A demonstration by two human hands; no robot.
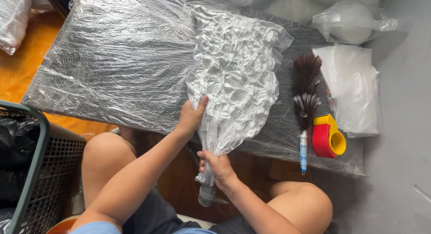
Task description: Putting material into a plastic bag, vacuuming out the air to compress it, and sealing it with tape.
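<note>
A white fluffy duster wrapped in a clear plastic bag (pixel 235 77) lies on a low table covered with plastic film (pixel 116 59). My left hand (pixel 192 115) presses on the bag's lower left edge. My right hand (pixel 217 166) grips the gathered neck of the bag around the handle, just off the table's near edge. The handle end (pixel 207 196) sticks out below my right hand, still inside plastic.
A dark feather duster (pixel 305 97) with a pale handle lies to the right of the bag. Beside it sit a red and yellow tape dispenser (pixel 328 136) and a stack of clear bags (pixel 352 88). More bagged white items (pixel 350 21) lie behind. A dark mesh basket (pixel 31 166) stands at left.
</note>
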